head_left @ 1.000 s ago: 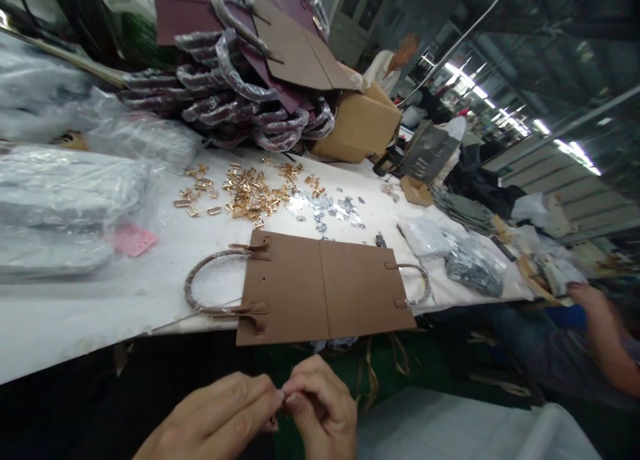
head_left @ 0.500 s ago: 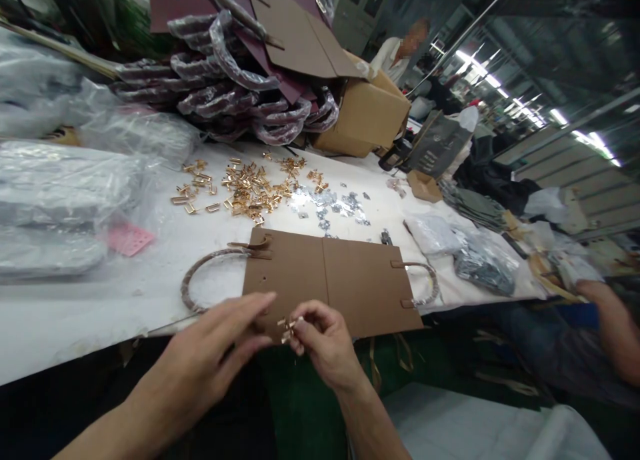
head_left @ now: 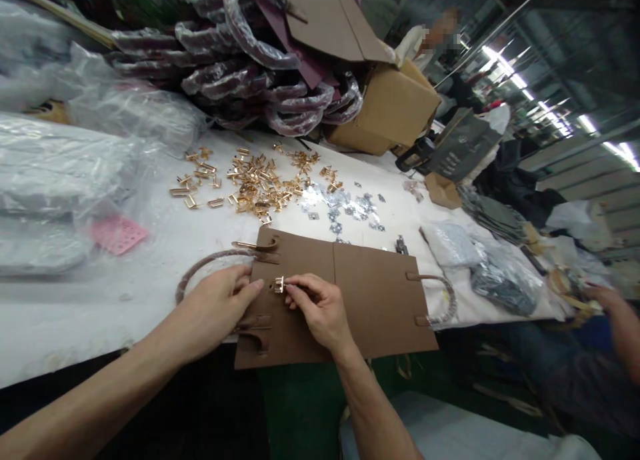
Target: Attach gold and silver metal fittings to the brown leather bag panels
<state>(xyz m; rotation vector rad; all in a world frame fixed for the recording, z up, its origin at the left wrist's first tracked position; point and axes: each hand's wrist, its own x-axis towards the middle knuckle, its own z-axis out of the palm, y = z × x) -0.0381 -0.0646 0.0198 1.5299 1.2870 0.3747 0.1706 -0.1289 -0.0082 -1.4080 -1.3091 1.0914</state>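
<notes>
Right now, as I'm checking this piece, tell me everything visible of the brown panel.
The brown panel lies flat on the table at its near edge, a leather-like sheet with a centre crease and a handle strapped to each end. The left hand presses its left part; the right hand holds a gold fitting on it.

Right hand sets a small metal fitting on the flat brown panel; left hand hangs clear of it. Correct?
No. The head view shows the left hand resting on the left edge of the flat brown panel; the right hand does hold the small metal fitting on it.
</notes>
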